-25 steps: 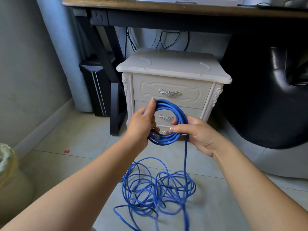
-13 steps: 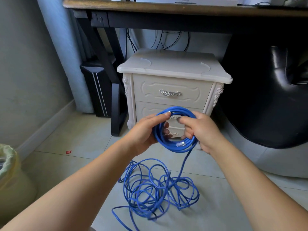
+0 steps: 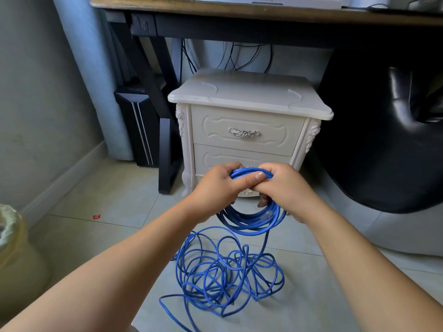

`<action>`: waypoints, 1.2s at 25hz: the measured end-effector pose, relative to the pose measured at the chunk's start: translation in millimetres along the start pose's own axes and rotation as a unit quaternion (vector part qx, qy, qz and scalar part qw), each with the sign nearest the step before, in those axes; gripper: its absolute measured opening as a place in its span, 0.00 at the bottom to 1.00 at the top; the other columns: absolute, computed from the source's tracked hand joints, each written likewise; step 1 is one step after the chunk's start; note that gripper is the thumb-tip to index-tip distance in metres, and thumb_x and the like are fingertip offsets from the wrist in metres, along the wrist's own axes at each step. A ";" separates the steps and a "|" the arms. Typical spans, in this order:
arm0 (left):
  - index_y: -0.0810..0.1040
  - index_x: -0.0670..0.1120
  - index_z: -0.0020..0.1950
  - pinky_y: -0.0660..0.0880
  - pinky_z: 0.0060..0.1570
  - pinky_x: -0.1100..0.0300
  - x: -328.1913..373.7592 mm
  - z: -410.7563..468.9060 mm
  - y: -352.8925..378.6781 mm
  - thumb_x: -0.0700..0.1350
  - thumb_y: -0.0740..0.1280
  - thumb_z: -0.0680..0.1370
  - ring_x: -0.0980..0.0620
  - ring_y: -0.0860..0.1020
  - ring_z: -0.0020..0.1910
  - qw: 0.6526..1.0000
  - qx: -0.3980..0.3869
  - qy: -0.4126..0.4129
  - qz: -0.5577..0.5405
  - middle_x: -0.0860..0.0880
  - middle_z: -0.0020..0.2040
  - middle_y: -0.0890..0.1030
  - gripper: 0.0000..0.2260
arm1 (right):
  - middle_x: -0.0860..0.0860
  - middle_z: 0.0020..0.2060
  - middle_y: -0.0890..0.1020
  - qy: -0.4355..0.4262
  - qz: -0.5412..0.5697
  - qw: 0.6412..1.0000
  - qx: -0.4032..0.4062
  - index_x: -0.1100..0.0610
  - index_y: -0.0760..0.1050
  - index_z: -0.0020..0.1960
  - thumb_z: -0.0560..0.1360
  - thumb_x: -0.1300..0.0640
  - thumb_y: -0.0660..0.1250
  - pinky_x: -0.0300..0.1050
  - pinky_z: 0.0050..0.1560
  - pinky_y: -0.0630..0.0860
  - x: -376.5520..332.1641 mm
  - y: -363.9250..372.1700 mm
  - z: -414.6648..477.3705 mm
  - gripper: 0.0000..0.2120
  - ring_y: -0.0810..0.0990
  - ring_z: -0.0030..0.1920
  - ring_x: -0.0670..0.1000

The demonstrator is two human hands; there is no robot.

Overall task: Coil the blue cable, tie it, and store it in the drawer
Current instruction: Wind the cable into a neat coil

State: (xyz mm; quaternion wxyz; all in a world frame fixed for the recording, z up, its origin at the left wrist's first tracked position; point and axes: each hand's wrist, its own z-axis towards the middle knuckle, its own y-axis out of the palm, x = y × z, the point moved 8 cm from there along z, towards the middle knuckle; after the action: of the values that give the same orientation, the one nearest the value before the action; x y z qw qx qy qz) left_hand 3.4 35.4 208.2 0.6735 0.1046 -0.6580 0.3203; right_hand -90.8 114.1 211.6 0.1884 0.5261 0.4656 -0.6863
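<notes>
A blue cable [image 3: 249, 224] hangs as a coil of several loops from both my hands. My left hand [image 3: 217, 185] and my right hand [image 3: 285, 188] grip the top of the coil side by side, thumbs meeting. A clear plug sits on the coil's lower right. A strand drops from the coil to a loose tangle of the same cable on the floor tiles [image 3: 227, 281]. Behind my hands stands a cream nightstand [image 3: 249, 97] with two shut drawers; the upper drawer [image 3: 244, 133] has a silver handle, the lower one is partly hidden.
A dark desk [image 3: 239, 13] spans above the nightstand, with a black leg [image 3: 165, 130] and a black computer tower [image 3: 136, 130] to the left. A black chair [image 3: 388, 130] fills the right. A yellow-lined bin [image 3: 14, 255] stands at the lower left.
The coil has dropped from upright between my hands to hanging below them. Both hands have come together at its top, and the camera has tilted slightly.
</notes>
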 end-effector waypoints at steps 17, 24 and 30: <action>0.67 0.48 0.36 0.66 0.35 0.59 -33.1 0.8 -16.0 0.63 0.65 0.76 0.53 0.66 0.25 0.921 0.183 -0.153 -0.307 0.54 0.24 0.66 0.21 | 0.51 0.25 0.74 0.109 0.412 0.904 0.016 0.57 0.71 0.41 0.75 0.68 0.64 0.44 0.33 0.79 18.3 25.7 0.9 0.08 0.78 0.28 0.50; 0.74 0.43 0.44 0.75 0.41 0.55 -14.1 -1.2 -0.8 0.48 0.66 0.79 0.51 0.74 0.30 0.952 -0.001 -0.107 -0.287 0.48 0.35 0.75 0.09 | 0.47 0.26 0.71 0.032 0.144 0.984 0.100 0.53 0.74 0.43 0.72 0.72 0.62 0.50 0.32 0.79 10.4 -8.9 3.3 0.14 0.68 0.21 0.48; 0.80 0.44 0.49 0.78 0.47 0.43 -7.4 -1.5 -1.1 0.50 0.70 0.77 0.50 0.73 0.29 0.990 -0.063 -0.065 -0.106 0.47 0.35 0.74 0.09 | 0.50 0.41 0.78 -0.001 -0.100 0.995 0.016 0.51 0.69 0.48 0.74 0.63 0.65 0.40 0.30 0.77 -5.8 -4.1 -2.1 0.09 0.80 0.28 0.49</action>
State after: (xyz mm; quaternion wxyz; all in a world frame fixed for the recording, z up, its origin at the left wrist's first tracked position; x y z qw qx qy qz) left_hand 5.7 33.3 201.3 0.6651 0.1519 -0.7040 0.1973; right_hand -90.6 116.5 218.6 0.1113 0.4792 0.5048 -0.7093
